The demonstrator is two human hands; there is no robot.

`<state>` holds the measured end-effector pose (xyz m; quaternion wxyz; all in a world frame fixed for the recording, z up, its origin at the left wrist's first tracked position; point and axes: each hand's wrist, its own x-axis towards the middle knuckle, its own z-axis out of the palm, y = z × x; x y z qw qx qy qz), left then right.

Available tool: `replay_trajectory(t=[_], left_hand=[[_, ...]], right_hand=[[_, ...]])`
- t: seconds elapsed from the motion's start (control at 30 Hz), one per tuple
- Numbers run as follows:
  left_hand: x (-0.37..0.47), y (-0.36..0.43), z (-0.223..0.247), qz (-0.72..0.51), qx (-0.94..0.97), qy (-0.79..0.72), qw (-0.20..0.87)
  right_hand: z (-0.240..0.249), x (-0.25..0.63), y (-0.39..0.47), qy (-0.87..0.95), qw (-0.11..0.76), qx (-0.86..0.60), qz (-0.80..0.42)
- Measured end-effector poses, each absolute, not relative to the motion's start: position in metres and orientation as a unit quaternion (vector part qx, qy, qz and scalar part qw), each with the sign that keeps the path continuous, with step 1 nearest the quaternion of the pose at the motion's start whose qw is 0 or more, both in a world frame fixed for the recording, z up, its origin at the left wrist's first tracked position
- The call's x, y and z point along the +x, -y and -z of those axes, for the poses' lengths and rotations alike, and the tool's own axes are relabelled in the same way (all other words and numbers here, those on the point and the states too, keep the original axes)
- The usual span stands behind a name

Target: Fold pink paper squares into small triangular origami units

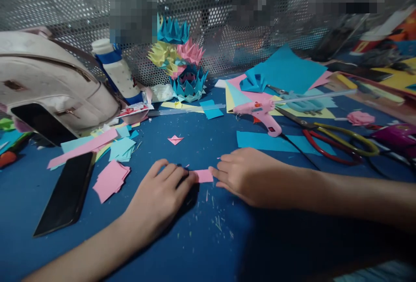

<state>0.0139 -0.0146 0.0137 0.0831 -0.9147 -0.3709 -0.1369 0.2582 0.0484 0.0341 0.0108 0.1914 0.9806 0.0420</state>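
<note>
A small folded piece of pink paper (204,176) lies flat on the blue table between my hands. My left hand (164,189) has its fingers curled, with thumb and fingertips pressed on the paper's left end. At the right end, my right hand (248,176) has its fingers bent and the fingertips touching the paper's edge. Just beyond my hands sits a small folded pink triangle (176,140). To the left of my left hand rests a stack of pink paper squares (111,180), with light blue squares (122,149) behind it.
A pink glue gun (260,113) and red-and-yellow-handled scissors (339,143) lie at right, near a blue paper strip (269,140). Folded paper flowers (189,83) stand at the back. Left are a phone (65,195), a bottle (116,69) and a bag (48,74).
</note>
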Motion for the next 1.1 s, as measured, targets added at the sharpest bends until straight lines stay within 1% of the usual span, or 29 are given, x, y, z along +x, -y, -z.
replay_trajectory(t=[0.03, 0.13, 0.2, 0.3, 0.4, 0.53, 0.67, 0.87, 1.1], left_hand=[[0.013, 0.011, -0.013, 0.149, -0.909, 0.384, 0.064], [0.012, -0.001, -0.008, 0.175, -0.891, 0.419, 0.001], [0.012, -0.007, -0.006, 0.188, -0.881, 0.434, -0.031], [0.012, -0.010, -0.003, 0.207, -0.871, 0.443, -0.058], [0.013, -0.010, -0.002, 0.222, -0.868, 0.439, -0.062], [0.014, -0.007, -0.003, 0.240, -0.873, 0.422, -0.028], [0.011, 0.002, -0.004, 0.247, -0.895, 0.369, 0.047], [0.006, 0.013, -0.005, 0.228, -0.924, 0.286, 0.111], [0.005, 0.014, -0.005, 0.223, -0.920, 0.297, 0.125]], right_hand=[[-0.032, 0.257, -0.051, -0.984, -0.002, 0.174, -0.031], [-0.026, 0.251, -0.062, -0.981, -0.055, 0.186, -0.012], [-0.022, 0.248, -0.066, -0.978, -0.064, 0.197, 0.015], [-0.017, 0.246, -0.068, -0.973, -0.083, 0.206, 0.056], [-0.013, 0.248, -0.067, -0.969, -0.135, 0.199, 0.062], [-0.008, 0.250, -0.068, -0.973, -0.186, 0.138, 0.015], [-0.004, 0.252, -0.069, -0.973, -0.206, 0.099, -0.035], [-0.002, 0.251, -0.072, -0.977, -0.194, 0.066, -0.058], [-0.001, 0.251, -0.076, -0.979, -0.177, 0.047, -0.085]])
